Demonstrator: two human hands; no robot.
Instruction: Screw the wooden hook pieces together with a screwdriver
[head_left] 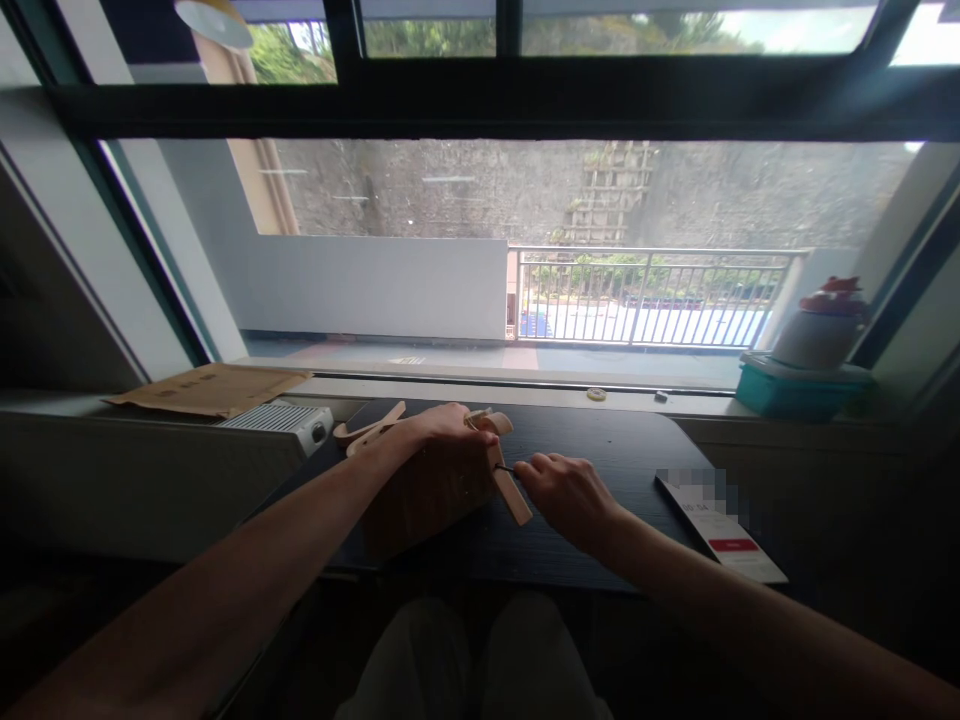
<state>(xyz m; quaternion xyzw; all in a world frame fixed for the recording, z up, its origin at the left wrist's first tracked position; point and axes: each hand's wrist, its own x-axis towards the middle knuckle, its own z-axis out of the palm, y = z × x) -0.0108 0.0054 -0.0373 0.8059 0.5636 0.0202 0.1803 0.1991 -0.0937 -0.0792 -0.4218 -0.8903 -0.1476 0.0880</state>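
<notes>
A brown box-shaped piece [431,495], apparently a leather bag, sits at the table's near edge in front of me. My left hand [448,425] is closed over its top right corner, gripping a tan strap [513,492] that hangs down at an angle. A pale curled strip [499,423] sticks up beside those fingers. My right hand [566,497] is in a fist around a thin dark tool [506,468], its handle hidden in the palm. The tool's tip meets the strap. More tan straps [375,428] lie behind my left forearm.
On the dark table [600,440], a phone [724,530] with a lit screen lies at the right. The windowsill holds a brown envelope [214,388], a tape roll [596,394], and a teal box [795,388] under a white container [821,330]. A radiator [289,420] borders the left side.
</notes>
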